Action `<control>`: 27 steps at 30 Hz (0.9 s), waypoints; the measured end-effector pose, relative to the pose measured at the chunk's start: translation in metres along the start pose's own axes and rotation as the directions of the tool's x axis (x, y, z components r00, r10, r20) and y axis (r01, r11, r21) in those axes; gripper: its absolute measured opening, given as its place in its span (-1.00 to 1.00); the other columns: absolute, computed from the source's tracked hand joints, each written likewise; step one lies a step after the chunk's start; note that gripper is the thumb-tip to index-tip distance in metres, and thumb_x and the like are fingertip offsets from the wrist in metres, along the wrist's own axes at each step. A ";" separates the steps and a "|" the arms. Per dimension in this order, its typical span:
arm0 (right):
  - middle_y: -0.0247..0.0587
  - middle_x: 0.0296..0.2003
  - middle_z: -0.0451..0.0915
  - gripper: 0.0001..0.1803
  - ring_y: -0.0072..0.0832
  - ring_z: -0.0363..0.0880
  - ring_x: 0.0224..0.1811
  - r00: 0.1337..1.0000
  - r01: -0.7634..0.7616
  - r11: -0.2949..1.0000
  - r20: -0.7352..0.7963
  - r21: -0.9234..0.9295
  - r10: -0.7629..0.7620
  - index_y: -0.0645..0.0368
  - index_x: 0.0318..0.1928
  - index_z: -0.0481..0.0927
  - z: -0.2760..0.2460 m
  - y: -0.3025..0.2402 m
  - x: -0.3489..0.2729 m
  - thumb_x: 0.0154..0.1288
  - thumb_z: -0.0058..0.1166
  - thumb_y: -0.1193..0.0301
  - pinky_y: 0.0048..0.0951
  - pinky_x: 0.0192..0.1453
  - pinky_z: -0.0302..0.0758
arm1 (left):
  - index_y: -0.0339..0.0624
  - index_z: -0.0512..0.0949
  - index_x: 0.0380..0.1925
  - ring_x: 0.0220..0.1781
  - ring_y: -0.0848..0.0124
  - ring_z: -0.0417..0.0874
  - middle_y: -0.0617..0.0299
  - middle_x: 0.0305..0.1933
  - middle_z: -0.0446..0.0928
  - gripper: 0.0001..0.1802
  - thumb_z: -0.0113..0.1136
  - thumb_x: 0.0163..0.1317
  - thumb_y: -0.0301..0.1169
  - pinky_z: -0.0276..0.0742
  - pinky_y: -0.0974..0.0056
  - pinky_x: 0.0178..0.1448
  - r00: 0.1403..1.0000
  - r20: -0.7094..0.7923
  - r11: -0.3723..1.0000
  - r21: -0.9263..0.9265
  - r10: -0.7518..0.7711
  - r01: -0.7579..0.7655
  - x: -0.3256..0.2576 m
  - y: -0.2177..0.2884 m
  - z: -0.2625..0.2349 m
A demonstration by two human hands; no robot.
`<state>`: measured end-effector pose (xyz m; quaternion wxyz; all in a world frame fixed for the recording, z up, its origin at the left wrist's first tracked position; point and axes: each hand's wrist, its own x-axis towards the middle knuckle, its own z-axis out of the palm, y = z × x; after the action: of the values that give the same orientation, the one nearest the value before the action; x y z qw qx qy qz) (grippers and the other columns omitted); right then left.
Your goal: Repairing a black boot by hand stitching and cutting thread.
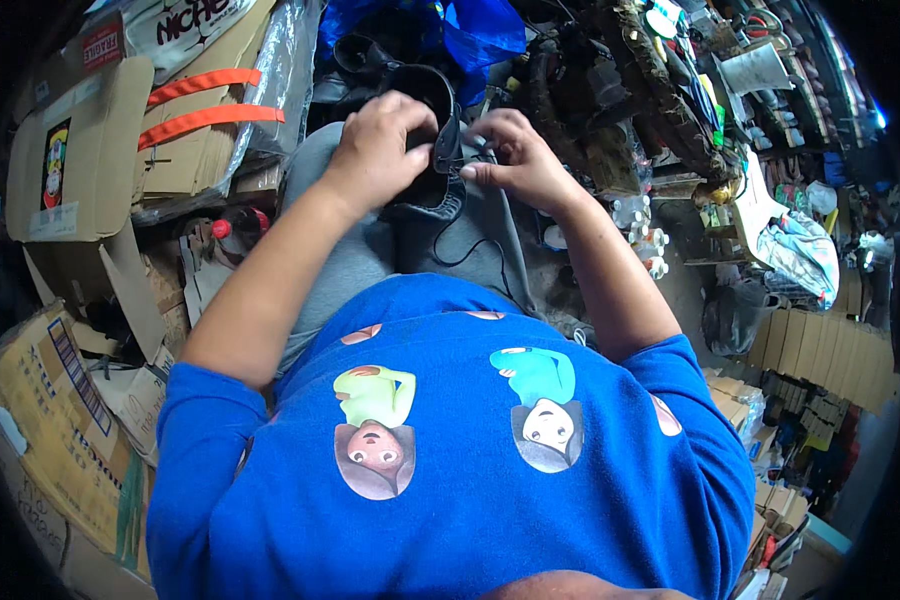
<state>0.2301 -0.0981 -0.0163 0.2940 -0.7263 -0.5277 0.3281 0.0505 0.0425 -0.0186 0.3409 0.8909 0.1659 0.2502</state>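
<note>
A black leather shoe (428, 90) rests on my lap between my grey-trousered legs, its opening facing up. My left hand (385, 150) curls over its left side, fingers bent and thumb against the leather. At its right edge, by a row of small holes, my right hand (515, 160) has its fingers bent, with thumb and forefinger at a thin black lace (482, 243). The lace runs from the shoe down over my right thigh. Exactly how the right fingertips grip the lace is hard to see.
Flattened cardboard (195, 150) with orange straps is stacked at the left, near a red-capped bottle (222, 228). A blue plastic bag (485, 35) lies beyond the shoe. Small white bottles (630, 212) stand right of my knee, below a cluttered bench (660, 100).
</note>
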 end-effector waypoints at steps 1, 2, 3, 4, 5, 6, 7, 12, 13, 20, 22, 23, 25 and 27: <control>-0.04 0.03 0.40 -0.44 -0.29 0.46 0.02 0.983 0.162 0.987 -0.095 0.025 -0.159 0.08 -0.02 0.55 0.001 -0.004 -0.001 -0.09 0.42 0.24 -0.31 0.10 0.41 | -0.12 0.57 -0.34 -0.09 0.12 0.51 0.12 -0.22 0.53 -0.76 0.23 -0.12 -0.45 0.43 0.09 0.00 0.998 0.059 0.997 0.076 -0.005 0.001 -0.007 0.004 0.000; 0.03 0.15 0.31 -0.26 -0.16 0.41 0.13 0.932 0.320 0.947 -0.193 0.033 -0.308 0.02 0.11 0.50 0.003 -0.006 -0.001 -0.16 0.46 0.17 -0.21 0.22 0.37 | -0.17 0.55 -0.33 -0.11 0.10 0.49 0.07 -0.27 0.52 -0.75 0.20 -0.12 -0.47 0.42 0.09 -0.02 0.993 0.117 0.989 0.150 -0.015 -0.003 -0.011 0.007 0.002; 0.09 0.29 0.13 -0.02 0.00 0.27 0.27 0.942 0.310 0.949 -0.117 -0.056 -0.315 -0.14 0.27 0.35 0.004 -0.009 0.002 -0.28 0.49 0.09 -0.08 0.35 0.22 | -0.18 0.54 -0.35 -0.17 0.09 0.47 0.07 -0.30 0.54 -0.76 0.18 -0.12 -0.47 0.38 0.05 -0.05 0.984 0.175 0.985 0.170 -0.030 0.000 -0.010 0.009 0.001; 0.13 0.31 0.13 -0.04 0.05 0.21 0.31 0.951 0.285 0.956 -0.101 -0.071 -0.292 -0.22 0.25 0.37 0.009 -0.016 0.001 -0.30 0.49 0.06 -0.08 0.35 0.21 | -0.18 0.54 -0.35 -0.17 0.09 0.47 0.07 -0.30 0.54 -0.76 0.18 -0.12 -0.47 0.38 0.05 -0.05 0.984 0.178 0.985 0.172 -0.025 -0.006 -0.009 0.010 0.001; 0.14 0.32 0.11 -0.04 0.08 0.19 0.32 0.953 0.274 0.957 -0.104 -0.099 -0.284 -0.26 0.24 0.38 0.015 -0.018 0.004 -0.31 0.49 0.04 -0.06 0.35 0.20 | -0.18 0.53 -0.36 -0.15 0.08 0.47 0.08 -0.31 0.54 -0.78 0.18 -0.11 -0.47 0.37 0.04 -0.04 0.974 0.216 0.973 0.229 -0.065 0.014 -0.008 0.010 0.002; 0.16 0.33 0.10 -0.04 0.10 0.16 0.33 0.956 0.261 0.957 -0.107 -0.126 -0.275 -0.30 0.24 0.38 0.021 -0.018 0.006 -0.31 0.48 0.01 -0.04 0.36 0.19 | -0.17 0.53 -0.37 -0.14 0.08 0.48 0.09 -0.32 0.53 -0.79 0.17 -0.10 -0.48 0.36 0.03 -0.03 0.962 0.253 0.958 0.285 -0.105 0.030 -0.007 0.011 0.002; 0.19 0.33 0.09 -0.07 0.13 0.14 0.34 0.963 0.227 0.962 -0.115 -0.155 -0.245 -0.34 0.23 0.37 0.025 -0.017 0.008 -0.29 0.44 -0.03 0.02 0.34 0.16 | -0.17 0.53 -0.37 -0.14 0.08 0.48 0.09 -0.32 0.53 -0.79 0.17 -0.10 -0.48 0.36 0.03 -0.03 0.961 0.258 0.958 0.286 -0.101 0.024 -0.009 0.011 0.002; 0.20 0.24 0.26 -0.19 0.09 0.17 0.34 0.974 0.168 0.951 -0.106 -0.258 -0.200 -0.25 0.20 0.39 0.030 -0.013 0.008 -0.19 0.36 0.16 -0.05 0.32 0.23 | -0.14 0.52 -0.44 -0.13 0.13 0.50 0.16 -0.36 0.56 -0.92 0.14 0.01 -0.47 0.36 0.00 -0.01 0.946 0.325 0.949 0.303 -0.020 -0.084 -0.024 0.017 -0.022; 0.19 0.23 0.27 -0.19 0.08 0.18 0.33 0.978 0.164 0.958 -0.086 -0.235 -0.188 -0.26 0.20 0.38 0.030 -0.011 0.009 -0.19 0.36 0.17 -0.06 0.33 0.23 | -0.16 0.52 -0.38 -0.12 0.13 0.48 0.13 -0.34 0.53 -0.90 0.16 0.06 -0.45 0.34 0.04 -0.02 0.947 0.321 0.947 0.311 -0.019 -0.086 -0.028 0.019 -0.029; 0.17 0.30 0.16 -0.13 0.11 0.14 0.34 0.996 0.068 0.978 -0.052 -0.196 -0.079 -0.37 0.26 0.30 0.027 -0.013 0.003 -0.17 0.34 0.20 -0.01 0.36 0.17 | -0.26 0.56 -0.35 -0.23 0.32 0.54 0.18 -0.32 0.57 -0.88 0.23 0.06 -0.52 0.45 0.24 -0.13 0.946 0.209 0.960 0.183 -0.249 0.212 -0.075 -0.021 -0.109; 0.16 0.31 0.15 -0.12 0.10 0.11 0.36 0.998 0.046 0.955 -0.034 -0.293 -0.059 -0.41 0.28 0.27 0.029 -0.022 0.004 -0.16 0.32 0.19 0.06 0.37 0.10 | -0.23 0.58 -0.37 -0.24 0.39 0.56 0.27 -0.38 0.57 -0.90 0.25 0.13 -0.45 0.45 0.27 -0.13 0.896 0.142 0.822 -0.359 -0.421 0.443 -0.076 -0.025 -0.104; 0.16 0.31 0.15 -0.12 0.10 0.11 0.36 0.998 0.046 0.954 -0.034 -0.295 -0.059 -0.41 0.28 0.27 0.032 -0.023 0.006 -0.16 0.32 0.19 0.06 0.37 0.10 | -0.23 0.58 -0.37 -0.24 0.39 0.56 0.27 -0.38 0.57 -0.90 0.25 0.13 -0.45 0.45 0.27 -0.13 0.896 0.142 0.821 -0.361 -0.420 0.442 -0.073 -0.025 -0.098; 0.08 0.38 0.03 -0.09 0.09 -0.12 0.44 0.999 0.043 0.980 0.029 -0.192 -0.038 -0.55 0.28 0.22 0.037 -0.022 0.010 -0.19 0.31 0.08 0.41 0.31 -0.16 | -0.21 0.53 -0.29 -0.07 0.34 0.58 0.15 -0.23 0.58 -0.92 0.13 0.28 -0.45 0.46 0.25 0.06 0.939 -0.028 0.532 -0.829 -0.344 0.170 -0.058 -0.014 -0.077; 0.09 0.38 0.03 -0.09 0.10 -0.12 0.44 0.999 0.035 0.982 0.038 -0.188 -0.028 -0.55 0.28 0.21 0.039 -0.019 0.012 -0.19 0.30 0.08 0.42 0.31 -0.17 | -0.17 0.47 -0.25 -0.07 0.28 0.60 0.12 -0.23 0.57 -0.90 0.05 0.34 -0.39 0.42 0.15 0.15 0.950 0.039 0.168 -0.981 -0.309 0.095 -0.045 -0.004 -0.056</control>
<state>0.1906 -0.0783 -0.0273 0.2196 -0.7365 -0.5730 0.2847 -0.0181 0.0536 -0.0008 0.8405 0.4181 0.1153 0.3248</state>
